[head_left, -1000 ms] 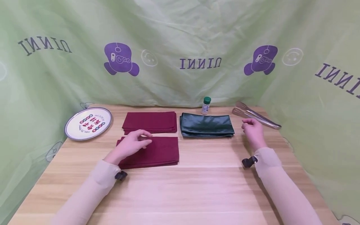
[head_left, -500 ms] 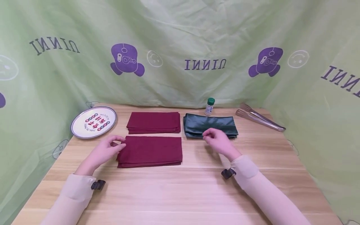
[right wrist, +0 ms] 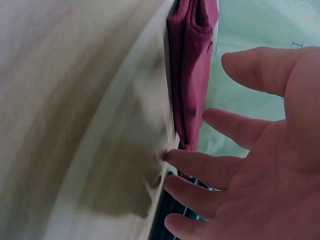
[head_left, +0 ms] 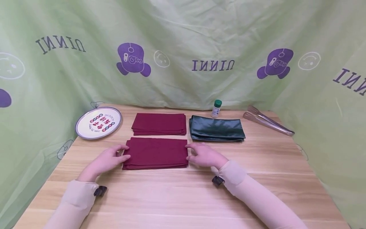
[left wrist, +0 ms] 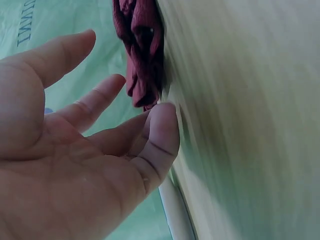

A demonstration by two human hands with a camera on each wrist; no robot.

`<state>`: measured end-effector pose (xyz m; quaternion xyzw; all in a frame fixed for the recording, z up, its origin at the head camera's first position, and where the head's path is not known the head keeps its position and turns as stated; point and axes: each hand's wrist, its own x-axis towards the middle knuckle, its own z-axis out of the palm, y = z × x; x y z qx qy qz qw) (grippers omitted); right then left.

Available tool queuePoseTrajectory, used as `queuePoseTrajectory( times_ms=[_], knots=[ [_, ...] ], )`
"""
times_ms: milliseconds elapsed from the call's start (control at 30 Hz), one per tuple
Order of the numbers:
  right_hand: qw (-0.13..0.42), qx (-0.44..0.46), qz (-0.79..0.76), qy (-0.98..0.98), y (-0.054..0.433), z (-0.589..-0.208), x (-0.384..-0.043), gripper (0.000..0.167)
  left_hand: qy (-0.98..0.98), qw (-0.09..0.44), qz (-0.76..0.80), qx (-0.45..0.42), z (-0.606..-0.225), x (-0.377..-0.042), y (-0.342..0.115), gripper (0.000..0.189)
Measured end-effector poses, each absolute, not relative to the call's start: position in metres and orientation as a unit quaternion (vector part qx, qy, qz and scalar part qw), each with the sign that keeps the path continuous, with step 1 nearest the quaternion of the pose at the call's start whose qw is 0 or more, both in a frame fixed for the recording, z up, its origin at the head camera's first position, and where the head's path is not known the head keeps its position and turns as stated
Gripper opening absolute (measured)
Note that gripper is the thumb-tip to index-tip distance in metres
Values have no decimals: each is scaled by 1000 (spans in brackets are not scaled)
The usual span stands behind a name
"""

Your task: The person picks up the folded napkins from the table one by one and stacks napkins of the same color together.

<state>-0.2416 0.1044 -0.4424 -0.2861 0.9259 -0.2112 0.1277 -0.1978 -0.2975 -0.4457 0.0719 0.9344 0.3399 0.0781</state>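
A folded maroon cloth lies flat on the wooden table, nearest to me. At its left end is my left hand, thumb and fingers apart, fingertips right at the edge. My right hand is at the opposite end, its thumb and forefinger spread beside the cloth's edge. In the left wrist view the cloth's folded layers stand just beyond the fingertips, and nothing is between thumb and fingers. The right wrist view likewise has the cloth's end in front of loosely stretched fingers.
Behind lies a second folded maroon cloth, with a folded dark green cloth to its right. A green-capped shaker bottle, metal tongs and a white oval plate stand toward the back. A green curtain closes off the back.
My right hand has swept left from near the tongs, past the green cloth, to the near maroon cloth's right end. My left hand has drawn back from over that cloth to its left end.
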Motion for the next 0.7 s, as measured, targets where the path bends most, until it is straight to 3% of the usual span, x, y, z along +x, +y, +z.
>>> queuePoseTrajectory(
  times_ms=[367, 700],
  knots=[
    [151, -302, -214, 917, 90, -444, -237, 57, 922, 99, 368, 65, -447, -201, -290, 55],
    [137, -269, -267, 915, 82, -445, -234, 49, 908, 97, 404, 45, -450, -204, -287, 51]
  ],
)
